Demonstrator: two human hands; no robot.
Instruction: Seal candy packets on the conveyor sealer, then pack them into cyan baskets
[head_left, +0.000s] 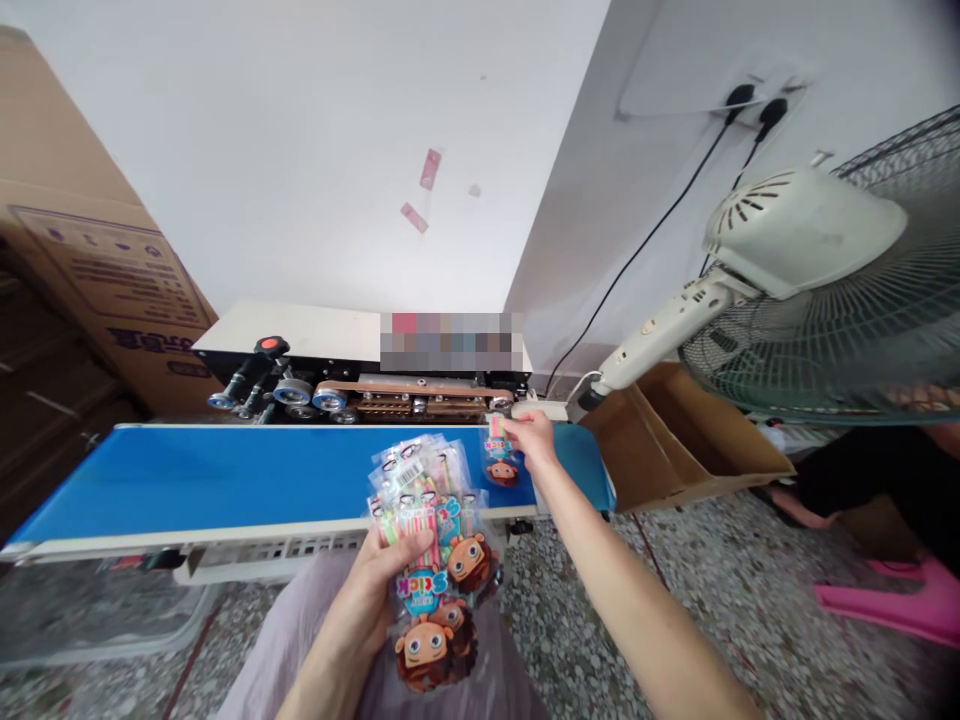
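Note:
In my left hand [382, 570] is a fanned bunch of clear candy packets [431, 600], thumb pressed on top. Each packet shows a cartoon face, the word "Stick" and pastel striped sticks. My right hand [534, 440] pinches the top of a single candy packet [501, 455], its face end hanging down over the belt. That packet's upper edge is beside the right end of a band sealing machine [420, 395] with rollers and a brown band. A blue conveyor belt [247, 475] runs along the front of the machine.
At right are a grey fan [802, 230] and an open cardboard box [675, 440]. A tall carton [105, 260] stands at left. Under the belt lies a clear plastic bin [97, 610]. Beyond a pink stool [900, 595], part of another person's leg [802, 505] shows.

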